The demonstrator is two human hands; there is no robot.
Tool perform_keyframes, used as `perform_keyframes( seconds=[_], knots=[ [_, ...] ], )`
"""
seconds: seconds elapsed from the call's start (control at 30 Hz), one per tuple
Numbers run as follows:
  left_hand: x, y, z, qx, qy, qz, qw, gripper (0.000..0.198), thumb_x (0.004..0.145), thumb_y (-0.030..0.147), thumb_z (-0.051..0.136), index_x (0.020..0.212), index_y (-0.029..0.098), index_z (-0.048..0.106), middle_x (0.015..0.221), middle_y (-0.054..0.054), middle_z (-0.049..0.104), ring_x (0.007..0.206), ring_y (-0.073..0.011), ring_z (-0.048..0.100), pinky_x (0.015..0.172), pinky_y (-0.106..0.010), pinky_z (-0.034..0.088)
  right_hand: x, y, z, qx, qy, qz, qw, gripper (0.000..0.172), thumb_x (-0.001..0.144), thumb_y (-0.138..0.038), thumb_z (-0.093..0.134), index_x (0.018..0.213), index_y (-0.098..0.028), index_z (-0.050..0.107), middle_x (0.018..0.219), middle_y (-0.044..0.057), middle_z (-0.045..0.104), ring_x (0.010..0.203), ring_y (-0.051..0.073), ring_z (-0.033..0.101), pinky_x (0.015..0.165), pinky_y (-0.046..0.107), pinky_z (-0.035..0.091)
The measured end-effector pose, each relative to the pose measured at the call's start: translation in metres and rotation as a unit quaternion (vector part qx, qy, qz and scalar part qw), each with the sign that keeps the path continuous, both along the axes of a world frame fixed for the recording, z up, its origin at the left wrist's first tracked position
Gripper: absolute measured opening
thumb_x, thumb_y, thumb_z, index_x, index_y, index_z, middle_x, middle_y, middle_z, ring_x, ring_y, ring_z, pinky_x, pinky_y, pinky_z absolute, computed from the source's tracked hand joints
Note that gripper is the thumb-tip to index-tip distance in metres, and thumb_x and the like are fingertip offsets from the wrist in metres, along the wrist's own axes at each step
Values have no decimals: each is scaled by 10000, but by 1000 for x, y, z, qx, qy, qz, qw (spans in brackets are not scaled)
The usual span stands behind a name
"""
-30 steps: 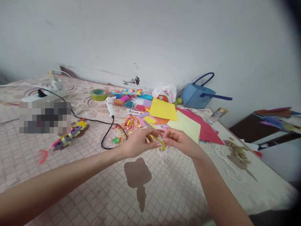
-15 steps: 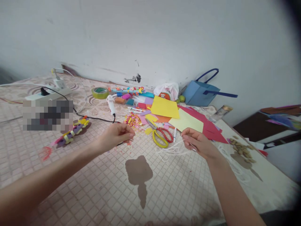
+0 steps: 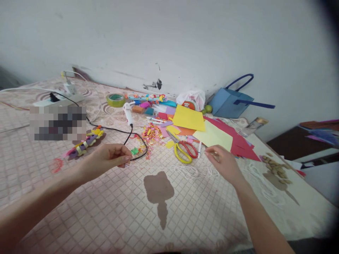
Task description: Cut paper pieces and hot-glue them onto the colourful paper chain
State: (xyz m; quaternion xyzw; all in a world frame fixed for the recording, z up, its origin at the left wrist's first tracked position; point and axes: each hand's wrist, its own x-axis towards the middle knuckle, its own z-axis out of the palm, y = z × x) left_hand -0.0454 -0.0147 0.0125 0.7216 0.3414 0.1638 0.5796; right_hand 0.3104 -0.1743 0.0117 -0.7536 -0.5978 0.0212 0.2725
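A loose tangle of white cord (image 3: pixel 186 172) lies on the patterned tablecloth (image 3: pixel 119 218), just beside the scissors; clock directions here are read from that tangle, with the wall (image 3: pixel 164 42) at 12. At 9 o'clock, the person's left hand (image 3: pixel 106 159) pinches a thin strand between thumb and fingertips, the line running faintly toward the tangle. At 3 o'clock, the right hand (image 3: pixel 224 164) is raised with fingers bent and fingertips close to the thumb; whether it grips any cord cannot be told. The hands are well apart.

The scissors (image 3: pixel 177 141), with one yellow handle and one red, lie at 12 o'clock, a white pen (image 3: pixel 199 150) near them at 1. Beyond, a yellow sheet (image 3: pixel 189 118) sits at 12, overlapping a pale sheet (image 3: pixel 215 134) toward 1, with red paper (image 3: pixel 245 146) past 2. A second bundle of white cord (image 3: pixel 266 187) rests at 3, beside a heap of tan pieces (image 3: pixel 275 169).

Colored scraps (image 3: pixel 152 134) are strewn at 11 o'clock; a white glue gun (image 3: pixel 128 115) and a tape roll (image 3: pixel 116 101) lie around 10. A blue bag (image 3: pixel 229 103) stands against the wall at 1.
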Motion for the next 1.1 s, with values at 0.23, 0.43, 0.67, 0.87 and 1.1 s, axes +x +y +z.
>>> perform_keyframes(
  seconds=[0.23,0.43,0.67,0.87,1.1],
  knots=[
    [6,-3,8,-72,-67,45,994,215,762,381,628,751,167,606,676,1,580,581,-86,485,556,-200,398,-106,38,-13,-79,156,289,941,407,831,-260,589,1226,-251,493,1123,63,621,1043,204,558,885,355,435],
    [-11,7,-3,-46,-57,58,996,181,730,336,668,808,181,615,652,20,572,594,-95,497,569,-201,405,-99,46,-19,-113,202,244,942,187,885,-303,504,764,-191,591,658,-7,571,603,129,511,543,239,381],
    [2,-1,9,213,58,80,972,220,775,332,607,940,190,640,619,22,574,527,-105,477,493,-199,340,-87,41,-11,-132,207,251,936,248,894,-382,487,790,-190,605,590,-32,463,530,110,402,482,235,280],
    [62,-18,4,187,-12,-94,978,196,789,309,593,903,179,685,779,-20,680,635,-116,543,583,-208,395,-95,48,-5,-122,215,252,935,251,884,-398,500,796,-195,619,590,-37,464,526,105,403,481,228,287],
    [66,-13,-1,-74,-46,-142,986,185,763,327,614,704,153,639,631,3,636,513,-78,454,485,-184,321,-67,28,5,-173,253,225,925,276,905,-416,451,800,-198,584,575,-32,493,492,104,437,461,222,326]
  ],
)
